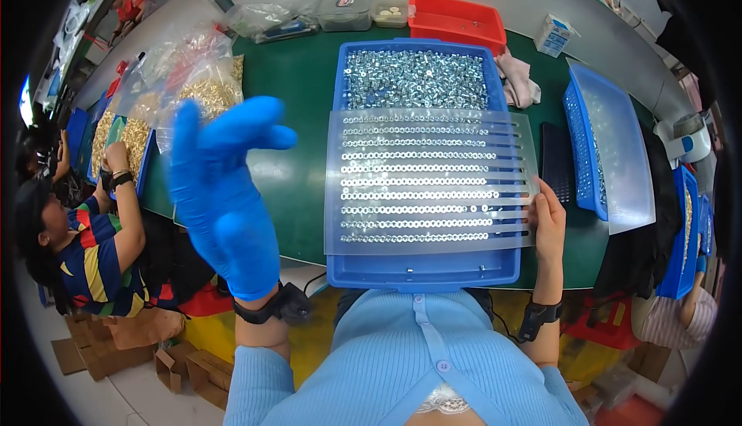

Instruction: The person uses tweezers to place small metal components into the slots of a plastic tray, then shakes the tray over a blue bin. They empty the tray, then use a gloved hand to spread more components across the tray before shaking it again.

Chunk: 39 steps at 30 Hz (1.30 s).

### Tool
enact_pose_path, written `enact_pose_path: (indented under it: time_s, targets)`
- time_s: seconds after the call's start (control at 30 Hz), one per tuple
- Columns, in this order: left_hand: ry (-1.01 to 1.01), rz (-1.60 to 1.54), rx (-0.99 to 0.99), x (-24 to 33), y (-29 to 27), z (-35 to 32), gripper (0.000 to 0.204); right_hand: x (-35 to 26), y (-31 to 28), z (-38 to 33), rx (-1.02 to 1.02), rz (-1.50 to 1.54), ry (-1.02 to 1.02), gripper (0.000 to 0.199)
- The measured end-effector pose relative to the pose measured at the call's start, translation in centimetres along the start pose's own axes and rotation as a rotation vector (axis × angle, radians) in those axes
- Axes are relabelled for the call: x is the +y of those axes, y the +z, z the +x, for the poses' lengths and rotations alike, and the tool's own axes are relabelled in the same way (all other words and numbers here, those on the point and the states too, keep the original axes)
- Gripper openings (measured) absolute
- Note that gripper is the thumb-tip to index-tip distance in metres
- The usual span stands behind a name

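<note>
My left hand [224, 186], in a blue glove, is raised above the green table [297, 78] to the left of the tray, fingers spread and holding nothing. My bare right hand [547, 221] grips the right edge of a clear slotted plate [429, 183] whose rows are filled with small silver nuts. The plate lies across the near half of a blue tray [421, 271]. A loose heap of silver nuts [413, 78] fills the tray's far half.
Another blue tray with a clear plate [610, 148] stands at the right. A red bin [456, 18], clear boxes [344, 10] and a cloth [519, 78] lie behind. Bags of brass parts [205, 78] sit at the left, where a person in a striped shirt [97, 248] works.
</note>
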State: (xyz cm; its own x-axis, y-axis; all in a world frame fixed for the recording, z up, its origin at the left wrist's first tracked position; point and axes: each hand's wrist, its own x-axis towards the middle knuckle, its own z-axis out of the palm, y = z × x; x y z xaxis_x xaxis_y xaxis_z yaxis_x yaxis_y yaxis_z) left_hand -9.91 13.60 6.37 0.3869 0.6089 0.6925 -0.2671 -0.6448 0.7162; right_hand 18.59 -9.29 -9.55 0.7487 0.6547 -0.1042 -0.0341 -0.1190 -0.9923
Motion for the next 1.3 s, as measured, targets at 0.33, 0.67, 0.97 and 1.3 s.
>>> enact_pose_path:
  time_s: [0.33, 0.67, 0.97, 1.3]
  targets:
    - [-0.749, 0.046, -0.292, -7.0, -2.6, -9.0, 0.054, -0.3, 0.3, -0.4, -0.005, -0.007, 0.015, 0.034]
    - [-1.023, -0.248, 0.025, -8.3, 0.2, -9.7, 0.052, -0.7, 0.2, -0.5, 0.022, -0.085, 0.074, 0.036]
    - [-0.912, -0.003, -0.122, -9.7, 0.4, -10.4, 0.049, -1.8, 0.6, -0.4, 0.061, -0.119, 0.113, 0.034]
    - [-1.0, -0.19, -0.032, -8.2, 1.3, -9.5, 0.055, -1.9, 1.1, -1.0, 0.067, -0.166, 0.069, 0.033]
